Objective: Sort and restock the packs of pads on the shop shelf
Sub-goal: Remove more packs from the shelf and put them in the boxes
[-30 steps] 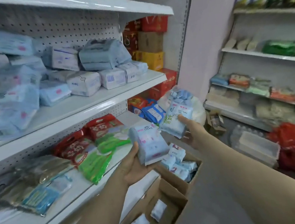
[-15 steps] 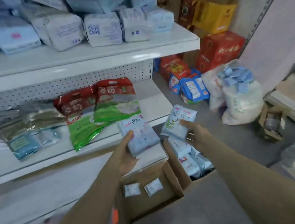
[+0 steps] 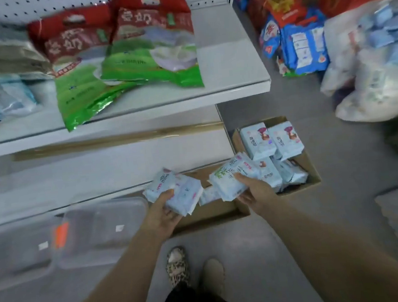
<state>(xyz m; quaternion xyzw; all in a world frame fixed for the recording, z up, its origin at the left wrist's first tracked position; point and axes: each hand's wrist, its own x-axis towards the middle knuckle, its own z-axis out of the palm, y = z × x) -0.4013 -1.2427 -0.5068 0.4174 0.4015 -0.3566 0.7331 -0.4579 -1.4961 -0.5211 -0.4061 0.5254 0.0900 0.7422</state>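
Packs of pads: one in each hand, both just left of the carton (image 3: 313, 167). More are stacked inside the carton, some upright and some flat.
Left hand (image 3: 163, 213): thumb on top and fingers curled beneath, clamped on a pale blue pack (image 3: 175, 193), farther left of the carton than the other hand.
Right hand (image 3: 254, 189): fingers closed round a leaf-print pack (image 3: 229, 180) at the carton's left rim.
Why held so: both printed faces are turned up, probably so the two kinds can be compared before sorting.
Carton: on the floor with its flaps open, so stock can be reached from above.
Second box (image 3: 213, 213): against the carton's left side, below the held packs.
Shelf (image 3: 232, 51): above and left of the carton, and the likely destination.
Red-and-green bags (image 3: 150, 46): on the shelf, well up-left of the carton.
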